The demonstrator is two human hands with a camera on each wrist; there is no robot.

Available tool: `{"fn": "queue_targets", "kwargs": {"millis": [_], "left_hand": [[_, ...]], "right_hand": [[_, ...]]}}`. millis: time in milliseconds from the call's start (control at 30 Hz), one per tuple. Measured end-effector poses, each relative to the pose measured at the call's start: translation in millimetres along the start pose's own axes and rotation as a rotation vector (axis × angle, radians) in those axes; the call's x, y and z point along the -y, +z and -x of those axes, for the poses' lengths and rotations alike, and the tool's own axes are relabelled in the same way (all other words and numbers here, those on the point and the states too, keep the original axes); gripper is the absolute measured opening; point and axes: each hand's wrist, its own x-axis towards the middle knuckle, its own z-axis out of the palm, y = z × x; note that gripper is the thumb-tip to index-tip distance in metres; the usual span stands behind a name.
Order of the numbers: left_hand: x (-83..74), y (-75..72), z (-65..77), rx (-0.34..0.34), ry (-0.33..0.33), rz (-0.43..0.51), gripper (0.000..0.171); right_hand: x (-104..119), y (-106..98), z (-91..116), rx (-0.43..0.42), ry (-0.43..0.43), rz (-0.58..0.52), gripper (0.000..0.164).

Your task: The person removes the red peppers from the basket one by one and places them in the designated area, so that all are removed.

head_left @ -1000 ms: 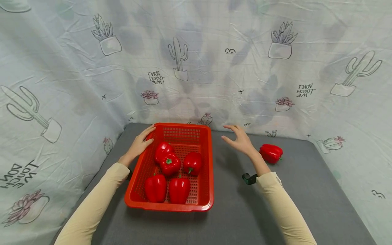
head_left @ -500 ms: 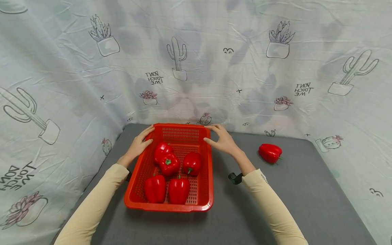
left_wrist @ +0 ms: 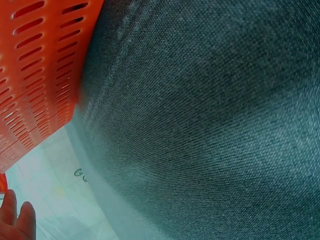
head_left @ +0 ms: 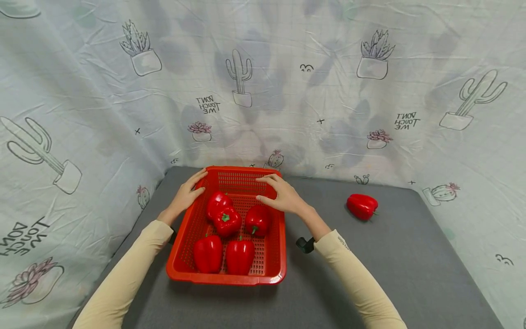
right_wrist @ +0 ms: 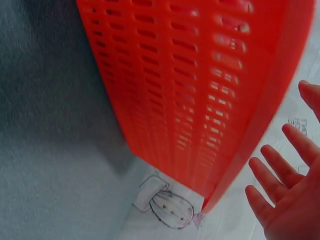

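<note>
A red-orange plastic basket (head_left: pixel 283 246) with slotted walls stands on the grey table and holds several red bell peppers (head_left: pixel 240 257). At its left rim is my left hand (head_left: pixel 185 196), fingers extended along the far-left edge and thumb over the rim. My right hand (head_left: pixel 283 195) hovers over the right rim, fingers spread and pointing left, above the bell pepper (head_left: pixel 257 220) on that side. Nothing sits between its thumb and fingers. The right wrist view shows that hand (right_wrist: pixel 290 185) with fingers apart beside the basket wall (right_wrist: pixel 165 75). One more bell pepper (head_left: pixel 362 206) lies on the table at right.
The grey tabletop (head_left: pixel 394 265) extends on both sides of the basket. A pale curtain (head_left: pixel 287 91) printed with cactus drawings hangs behind and along the sides. Black wrist straps show near both cuffs, the right one (head_left: pixel 305 245) more plainly.
My right hand has moved left from beside the loose bell pepper, across the basket's right rim to over its inside. The left hand, basket and peppers have stayed in place.
</note>
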Motion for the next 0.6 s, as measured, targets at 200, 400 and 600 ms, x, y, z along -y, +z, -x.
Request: {"fn": "queue_targets", "kwargs": {"millis": [200, 400, 600], "left_hand": [[-2.5, 1.5, 4.4, -0.008, -0.001, 0.000, 0.051], [-4.8, 2.5, 8.7, -0.017, -0.012, -0.001, 0.051], [-8.3, 4.0, 11.2, -0.006, -0.032, -0.009, 0.051]], "right_hand": [[9, 9, 4, 0.068, -0.033, 0.057, 0.057], [9, 19, 7, 0.132, -0.068, 0.143, 0.059], [8, 25, 12, 0.195, -0.069, 0.182, 0.061]]}}
